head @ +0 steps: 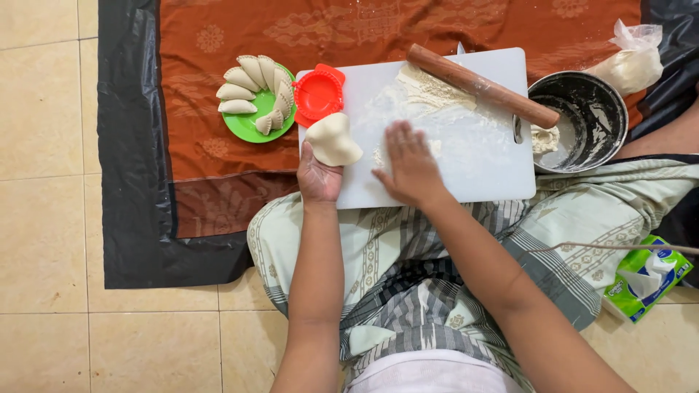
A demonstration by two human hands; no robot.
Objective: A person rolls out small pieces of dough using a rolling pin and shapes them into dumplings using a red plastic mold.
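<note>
Pale floor tiles (44,218) run under a black plastic sheet (131,218), and on that sheet lies a rust-brown patterned cloth (218,87) where the work is laid out. Farthest left on the cloth sits a round green plate (246,129) carrying a fan of crimped, half-moon dumplings (251,87), uncooked and pale. Just beside the plate, overlapping the left corner of a white cutting board (480,167), rests a red round dumpling press (318,94), lying open and flat. Below the press, the left hand (318,177) is turned palm up at the board's left edge, its fingers cupped under a thin disc of dough (333,140) that drapes over the fingertips. To its right, the right hand (410,166) lies flat and open, palm down, fingers spread on the floured board, gripping nothing. A loose heap of flour (429,91) sits near the board's upper middle, and a wooden rolling pin (480,85) lies slanted across it, one end reaching toward a dark metal bowl (593,109) smeared with flour, a small lump of dough (545,138) at its rim. Past the bowl, a clear plastic bag of flour (632,62) rests at the far right, and a green tissue packet (644,276) lies on the tiles beside the person's patterned lap cloth (408,255).
</note>
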